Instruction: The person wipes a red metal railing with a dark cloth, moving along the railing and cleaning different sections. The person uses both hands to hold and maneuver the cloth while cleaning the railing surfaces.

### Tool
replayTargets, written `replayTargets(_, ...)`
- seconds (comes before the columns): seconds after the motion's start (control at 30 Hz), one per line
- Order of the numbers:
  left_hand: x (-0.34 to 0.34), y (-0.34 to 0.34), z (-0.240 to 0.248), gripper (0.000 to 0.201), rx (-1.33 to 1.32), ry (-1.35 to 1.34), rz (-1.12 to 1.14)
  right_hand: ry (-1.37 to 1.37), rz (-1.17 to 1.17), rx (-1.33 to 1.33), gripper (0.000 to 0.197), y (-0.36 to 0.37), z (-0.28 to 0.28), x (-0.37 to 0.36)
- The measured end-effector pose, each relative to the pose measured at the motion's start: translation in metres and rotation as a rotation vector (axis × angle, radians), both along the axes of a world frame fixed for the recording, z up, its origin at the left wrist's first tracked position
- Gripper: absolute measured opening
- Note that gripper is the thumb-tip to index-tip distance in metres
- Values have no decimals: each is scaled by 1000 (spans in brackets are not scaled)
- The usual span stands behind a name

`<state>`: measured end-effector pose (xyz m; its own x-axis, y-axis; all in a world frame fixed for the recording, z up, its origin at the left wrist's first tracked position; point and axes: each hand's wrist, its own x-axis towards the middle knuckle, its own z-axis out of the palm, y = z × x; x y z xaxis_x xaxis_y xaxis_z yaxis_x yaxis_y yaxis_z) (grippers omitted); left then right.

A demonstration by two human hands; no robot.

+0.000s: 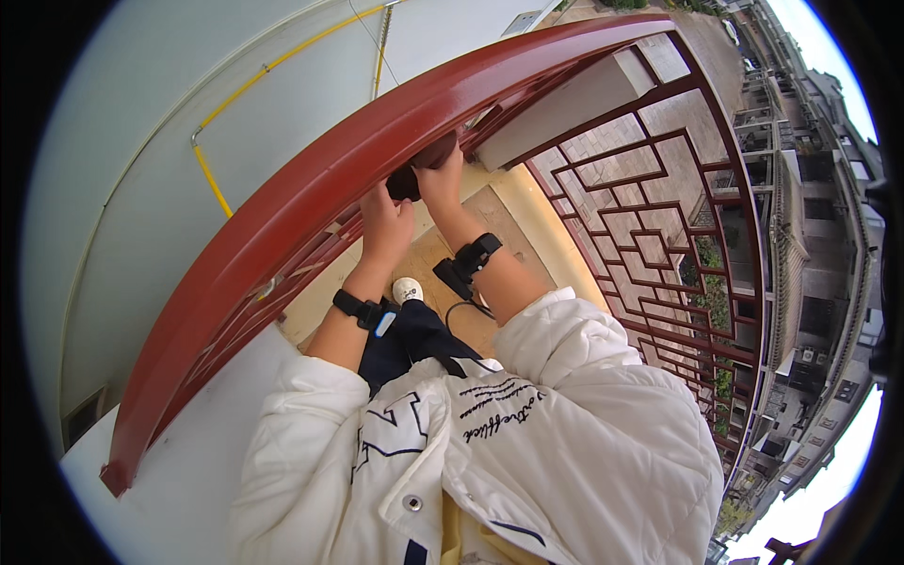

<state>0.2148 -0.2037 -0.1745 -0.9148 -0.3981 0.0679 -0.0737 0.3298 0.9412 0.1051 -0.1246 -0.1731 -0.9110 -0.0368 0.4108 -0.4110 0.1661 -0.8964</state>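
Observation:
Both hands reach forward to the underside of a curved, glossy red handrail (311,155). A dark, black-to-maroon thing (405,185) sits there just below the rail; its kind cannot be made out. My left hand (384,224) is closed at its near left end, thumb showing and the other fingers mostly hidden. My right hand (443,179) grips the same thing farther to the right, its fingertips hidden against it. The rail partly covers the thing's far side. Black bands with small devices sit on both wrists.
Red lattice railing (650,231) runs down the right side, with paving and buildings far below beyond it. A yellow pipe (212,179) follows the pale wall at left. A white shoe (407,290) stands on the tan floor, near a black cable (450,320).

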Motion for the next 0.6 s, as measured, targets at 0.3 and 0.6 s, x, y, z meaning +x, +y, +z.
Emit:
replayTargets(0.3,-18,5,-17,61,-31,-15,5,-148,66,572,38,3,-21,-7)
replayTargets(0.6,-23,6,-9,49,-6,-13,131,-297,545,-139,39,26,11,-27)
